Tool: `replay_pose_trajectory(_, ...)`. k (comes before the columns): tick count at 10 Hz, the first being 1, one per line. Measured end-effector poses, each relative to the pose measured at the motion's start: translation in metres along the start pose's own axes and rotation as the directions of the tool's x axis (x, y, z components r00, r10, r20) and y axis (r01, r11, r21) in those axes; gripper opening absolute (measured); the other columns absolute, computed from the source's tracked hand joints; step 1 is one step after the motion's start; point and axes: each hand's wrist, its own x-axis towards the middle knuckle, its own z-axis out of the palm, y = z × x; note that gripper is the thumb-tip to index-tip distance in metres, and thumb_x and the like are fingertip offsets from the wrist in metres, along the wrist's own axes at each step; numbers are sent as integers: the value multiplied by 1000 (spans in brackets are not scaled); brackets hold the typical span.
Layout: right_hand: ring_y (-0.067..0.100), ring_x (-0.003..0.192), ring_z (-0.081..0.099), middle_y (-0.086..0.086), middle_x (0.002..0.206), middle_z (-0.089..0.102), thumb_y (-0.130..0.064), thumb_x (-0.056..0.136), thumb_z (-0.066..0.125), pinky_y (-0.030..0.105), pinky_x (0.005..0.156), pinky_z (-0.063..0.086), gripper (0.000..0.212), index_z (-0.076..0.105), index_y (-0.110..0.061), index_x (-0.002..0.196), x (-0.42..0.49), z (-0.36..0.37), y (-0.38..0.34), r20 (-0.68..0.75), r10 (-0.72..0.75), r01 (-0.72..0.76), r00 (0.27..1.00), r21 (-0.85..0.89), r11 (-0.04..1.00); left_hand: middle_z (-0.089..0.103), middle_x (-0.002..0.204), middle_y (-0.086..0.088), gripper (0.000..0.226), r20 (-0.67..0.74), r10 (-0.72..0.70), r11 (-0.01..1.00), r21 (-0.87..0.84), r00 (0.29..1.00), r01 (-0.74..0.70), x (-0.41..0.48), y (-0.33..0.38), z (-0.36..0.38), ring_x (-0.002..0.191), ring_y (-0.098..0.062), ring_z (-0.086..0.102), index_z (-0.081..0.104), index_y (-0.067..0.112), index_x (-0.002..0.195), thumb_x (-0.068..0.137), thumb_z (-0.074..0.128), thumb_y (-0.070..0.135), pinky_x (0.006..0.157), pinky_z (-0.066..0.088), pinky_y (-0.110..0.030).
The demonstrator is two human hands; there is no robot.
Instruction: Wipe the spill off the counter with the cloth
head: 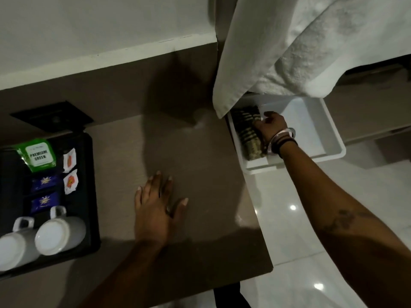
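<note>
A brown counter (195, 156) fills the middle of the view. A pale wet smear, the spill (201, 121), lies near its far right corner. My left hand (159, 203) rests flat on the counter, fingers spread, holding nothing. To the right of the counter, a white bin (311, 130) sits lower down. Inside it lies a striped dark-and-tan cloth (246, 130), folded against the bin's left wall. My right hand (271, 125), bangles on the wrist, reaches into the bin with its fingers closed on the cloth's top edge.
A black tray (87, 196) at the counter's left holds tea sachets (40, 155) and two upturned white mugs (59, 234). A white towel (300, 52) hangs above the bin. A black socket plate (52, 118) sits behind the tray. Glossy tiled floor (289, 230) lies right of the counter.
</note>
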Motion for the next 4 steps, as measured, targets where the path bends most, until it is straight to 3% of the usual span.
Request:
replay_pose_trajectory(1, 34, 115, 59, 18, 127, 59, -29, 88, 70, 37, 99, 50, 46, 64, -7, 127, -23, -13, 1, -121, -57, 29, 991, -225, 974, 38, 161, -10, 67, 14, -14, 1000, -6, 1000, 14, 5, 5, 0, 144, -33, 35, 48, 27, 148, 94, 43, 67, 119, 24, -53)
replay_pose_trajectory(2, 37, 101, 68, 20, 103, 71, -14, 88, 66, 41, 90, 56, 15, 74, -3, 94, -99, -43, -18, -263, -137, 127, 955, -55, 990, 43, 159, -13, 65, 70, -54, 998, -18, 996, 56, -1, 15, -17, 141, -36, 39, 53, 22, 145, 93, 43, 60, 117, 26, -54)
replay_pose_trajectory(3, 20, 84, 72, 5, 84, 76, -16, 85, 74, 38, 78, 59, 5, 77, -16, 82, -179, -71, -50, -281, -279, 345, 918, 224, 911, 43, 159, -14, 70, 116, -12, 997, -75, 993, 21, -8, 20, -39, 143, -38, 39, 56, 21, 145, 93, 34, 63, 118, 25, -56)
replay_pose_trajectory(4, 17, 82, 73, 3, 88, 77, -24, 91, 76, 24, 74, 57, 6, 77, -19, 93, -293, -148, -111, -329, -654, 718, 681, 474, 510, 32, 165, -16, 85, 110, 102, 994, -61, 989, -95, 8, 24, -92, 151, -39, 27, 47, 20, 151, 91, 16, 73, 121, 15, -60)
